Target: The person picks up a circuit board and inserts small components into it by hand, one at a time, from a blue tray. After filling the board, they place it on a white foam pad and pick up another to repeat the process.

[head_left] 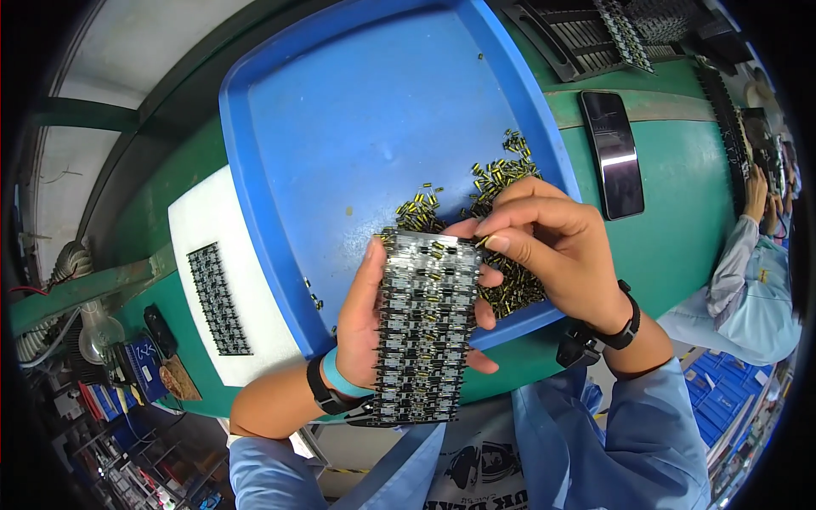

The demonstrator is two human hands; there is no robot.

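My left hand (359,327) is wrapped round a long panel (427,340) of small black and silver circuit boards, its fingers showing past the right edge. Several small yellow-and-black cylindrical parts sit along the panel's upper rows. At the panel's upper right corner, my right hand (565,246) pinches one small cylindrical part (483,241) between thumb and forefinger. Both hands are over the near side of a blue tray (234,127). Loose yellow-and-black parts (514,293) lie heaped in the tray, around and partly behind my right hand.
A second panel (219,297) rests on a white foam pad (242,336) left of the tray. On the green table (671,170), a black phone (614,153) lies to the right. Black racks (578,51) stand at the far right. Another person's sleeve (735,263) shows at the right edge.
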